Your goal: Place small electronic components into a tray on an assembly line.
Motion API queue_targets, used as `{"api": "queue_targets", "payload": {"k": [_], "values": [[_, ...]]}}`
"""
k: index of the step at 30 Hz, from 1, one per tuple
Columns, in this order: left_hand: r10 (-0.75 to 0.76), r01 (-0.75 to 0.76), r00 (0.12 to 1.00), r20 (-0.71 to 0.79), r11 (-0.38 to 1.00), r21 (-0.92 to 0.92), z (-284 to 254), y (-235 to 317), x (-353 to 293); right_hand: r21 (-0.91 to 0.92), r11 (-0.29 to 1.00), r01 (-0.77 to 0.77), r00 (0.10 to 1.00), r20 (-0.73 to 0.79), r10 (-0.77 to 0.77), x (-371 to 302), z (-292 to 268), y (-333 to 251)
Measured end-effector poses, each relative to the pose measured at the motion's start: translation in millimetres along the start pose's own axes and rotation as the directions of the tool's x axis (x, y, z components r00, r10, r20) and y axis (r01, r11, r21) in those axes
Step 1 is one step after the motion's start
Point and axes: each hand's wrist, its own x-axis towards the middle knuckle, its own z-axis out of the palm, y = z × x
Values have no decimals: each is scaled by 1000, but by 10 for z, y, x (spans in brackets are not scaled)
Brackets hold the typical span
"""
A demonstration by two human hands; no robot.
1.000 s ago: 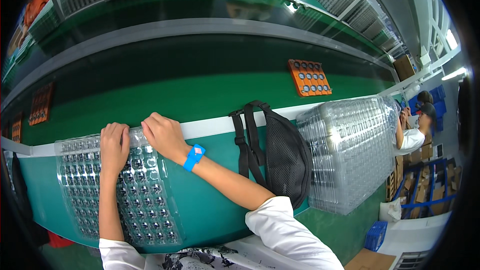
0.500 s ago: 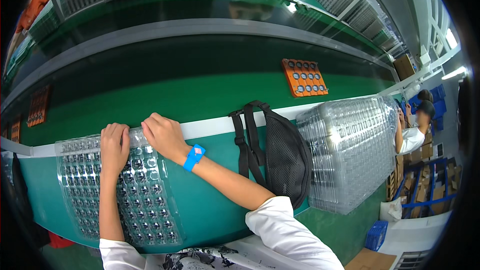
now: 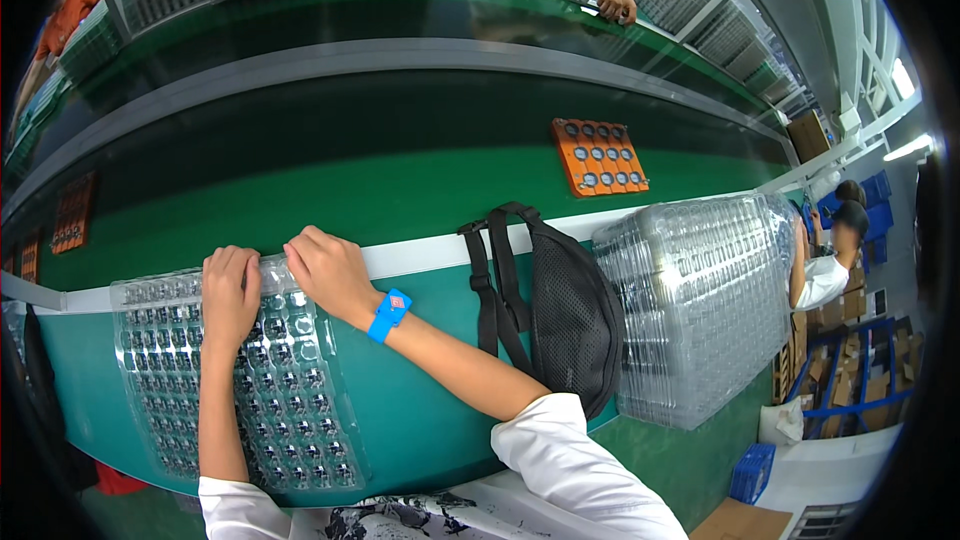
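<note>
Lying at the left of the teal table (image 3: 420,430), the clear pocketed tray (image 3: 303,326) spreads from under my fingers back toward my body, so nearly all of it is on the near side of my hands. Its rows run from far to near, slanting slightly rightward as they approach me; with the bend of the view, I can't make out which side is longer. Small dark parts (image 3: 290,378) sit in most of its pockets, though a few by the far right corner look bare.

My left hand (image 3: 230,290) is the nearer to the tray's middle: its fingers are pressed together and bent over the far edge, its forearm crossing above the pockets. To its right, my right hand (image 3: 330,268) is arched at the far right corner, fingers close together; whether either hand pinches the rim is hidden from me. A blue band (image 3: 390,314) circles my right wrist.

Further right lies a black mesh bag (image 3: 575,310), its contents hidden. Beyond the pale rail (image 3: 430,255), on the far side, an orange holder (image 3: 567,152) carries round pieces (image 3: 597,154) in three rows. Rightmost, just beside the bag, rises a stack of clear trays (image 3: 700,320); I can't see anything inside them.
</note>
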Motion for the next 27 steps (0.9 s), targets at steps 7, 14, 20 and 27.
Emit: {"api": "queue_targets", "payload": {"k": [7,14,20,27], "values": [[-36,35,999,26,998,45,-87,35,-42,24,1000,-19,1000,19,19,-15,7,-85],[77,-82,992,-101,995,-49,97,51,131,-36,999,-4,1000,7,4,68,-241,41],[-65,60,998,-18,980,-188,-79,-2,91,-13,1000,-7,997,83,8,114,-195,4],[257,-227,941,221,962,-153,-536,233,-248,-113,993,12,997,78,-3,82,-233,-101]]}}
